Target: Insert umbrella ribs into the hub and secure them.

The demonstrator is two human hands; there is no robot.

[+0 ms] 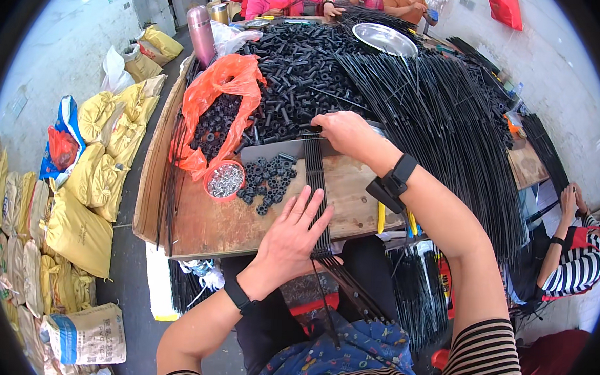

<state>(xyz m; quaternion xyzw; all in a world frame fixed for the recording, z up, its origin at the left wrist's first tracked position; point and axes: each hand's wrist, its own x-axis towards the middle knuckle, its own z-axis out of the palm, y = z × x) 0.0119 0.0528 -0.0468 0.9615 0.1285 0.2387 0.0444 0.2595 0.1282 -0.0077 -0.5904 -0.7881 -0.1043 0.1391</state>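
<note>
A row of thin black rods (313, 162) lies side by side across the wooden table's near edge, running down toward my lap. My left hand (291, 234) rests flat on them, fingers stretched out. At their far ends my right hand (349, 132) is closed in a pinch; what its fingertips hold is too small to make out. Left of the rods lies a small pile of black ring-shaped parts (268, 182). Beside it stands a red-rimmed tub (208, 183) of small shiny metal pieces. A grey metal strip (268, 150) stands behind the pile.
Black tubular parts (299, 72) heap beyond, with an orange plastic bag (246, 83) left and long black rods (432, 120) right. A pink flask (200, 36) and metal dish (385, 39) stand farther off. Yellow sacks (84, 224) line the left floor. Several people sit around the table.
</note>
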